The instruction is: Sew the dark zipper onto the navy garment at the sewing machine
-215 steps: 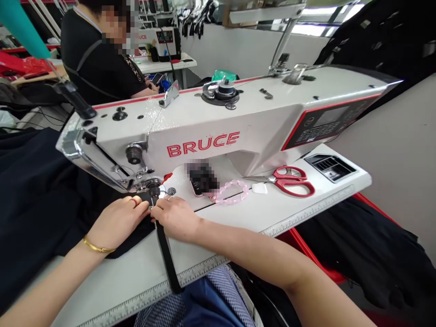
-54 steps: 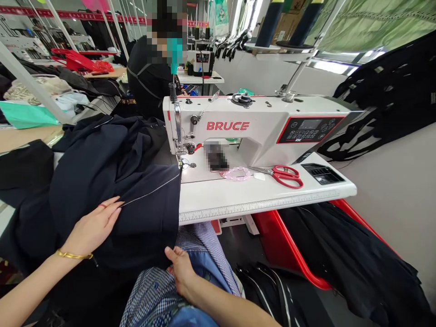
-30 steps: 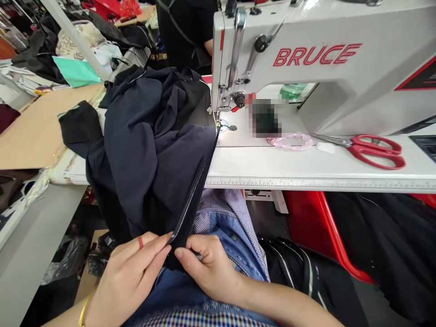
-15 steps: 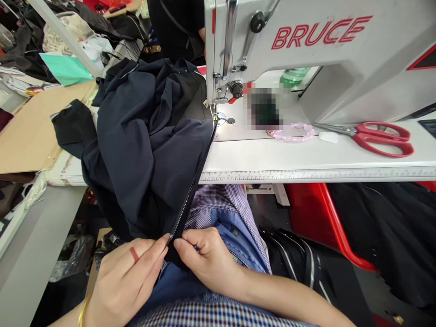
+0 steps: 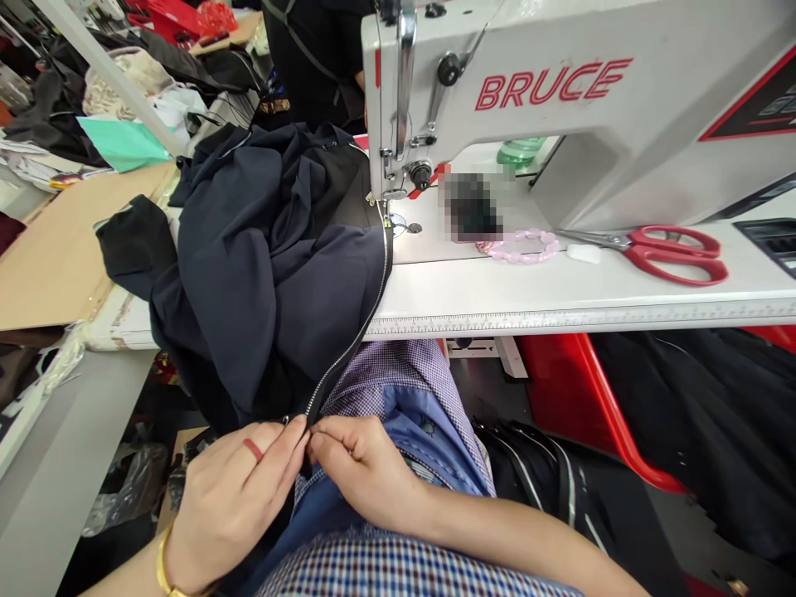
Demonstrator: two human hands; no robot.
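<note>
A dark navy and black jacket point(image 5: 230, 240) lies bunched on the sewing table and hangs over its front edge. Its zipper point(image 5: 345, 358) runs from under the needle of the white sewing machine point(image 5: 429, 124) down to my lap, in a slack curve. My left hand point(image 5: 240, 477) pinches the zipper's lower end and the fabric beside it. Close against it, my right hand point(image 5: 361, 464) has thumb and finger closed on the zipper's edge. The fingertips hide the very end of the zipper.
Red-handled scissors point(image 5: 675, 253), a pink bead bracelet point(image 5: 526, 246) and a white chalk-like piece point(image 5: 584, 253) lie right of the needle. A ruler strip point(image 5: 497, 319) edges the table. Below right stands a red bin point(image 5: 613, 414) with dark cloth. Behind the machine is a person in black point(image 5: 317, 66).
The zipper has gone from taut and straight to a loose curve, its teeth turned more into view. Both hands have shifted slightly left. The camera view has turned a little.
</note>
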